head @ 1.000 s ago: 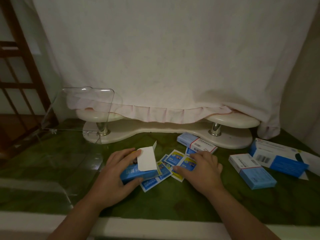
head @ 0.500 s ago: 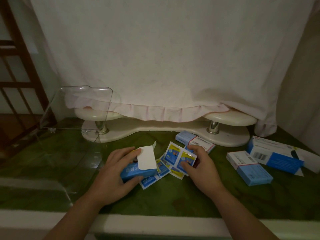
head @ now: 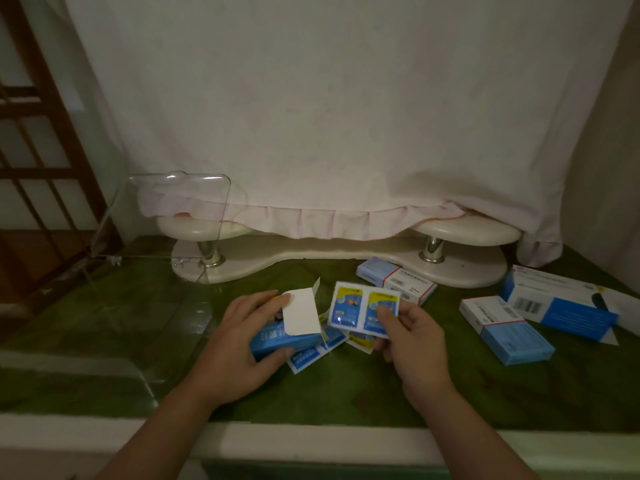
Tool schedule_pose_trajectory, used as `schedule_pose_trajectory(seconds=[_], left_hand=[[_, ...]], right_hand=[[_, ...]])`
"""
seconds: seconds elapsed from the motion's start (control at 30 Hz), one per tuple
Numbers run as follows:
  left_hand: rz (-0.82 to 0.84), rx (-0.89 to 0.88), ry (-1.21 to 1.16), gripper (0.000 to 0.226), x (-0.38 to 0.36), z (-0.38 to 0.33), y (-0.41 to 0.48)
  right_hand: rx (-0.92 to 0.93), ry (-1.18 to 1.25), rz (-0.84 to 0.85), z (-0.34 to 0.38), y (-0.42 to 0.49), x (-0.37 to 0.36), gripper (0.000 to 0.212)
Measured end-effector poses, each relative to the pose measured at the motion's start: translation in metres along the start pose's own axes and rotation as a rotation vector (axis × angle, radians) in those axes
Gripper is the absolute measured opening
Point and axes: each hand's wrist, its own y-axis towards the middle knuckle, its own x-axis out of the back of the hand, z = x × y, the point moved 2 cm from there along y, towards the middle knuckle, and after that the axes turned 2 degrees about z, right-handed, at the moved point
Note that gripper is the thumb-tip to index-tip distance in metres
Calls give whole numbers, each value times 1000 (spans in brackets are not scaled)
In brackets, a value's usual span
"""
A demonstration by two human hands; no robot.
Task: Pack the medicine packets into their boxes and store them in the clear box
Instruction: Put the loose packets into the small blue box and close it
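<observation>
My right hand (head: 412, 344) has lifted the light, floppy packets (head: 363, 310), pinched at their edge, while my left hand (head: 242, 344) grips the open box (head: 287, 336).

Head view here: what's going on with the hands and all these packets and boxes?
A person is packing medicine at a green table. The left hand holds a blue box with its white flap open. The right hand holds up a joined pair of blue packets beside the box, not yet inserted. More loose packets lie on the table under the hands. Three other boxes sit to the right, and the clear box stands at the left with nothing visible inside.
</observation>
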Motion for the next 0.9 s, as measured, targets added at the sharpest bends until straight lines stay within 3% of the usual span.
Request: schedule_pose_trajectory(seconds=[0.37, 0.67, 0.77, 0.9], left_hand=[[-7, -17, -3, 74, 0, -1, 0], [2, -30, 11, 77, 1, -3, -1], [-1, -34, 2, 76, 1, -3, -1], [4, -29, -3, 77, 0, -2, -1]], right_hand=[[-124, 136, 18, -4, -10, -29, 8], [-55, -183, 113, -5, -3, -47, 13], [-26, -228, 126, -6, -4, -51, 6], [21, -332, 177, -6, -8, -53, 14]])
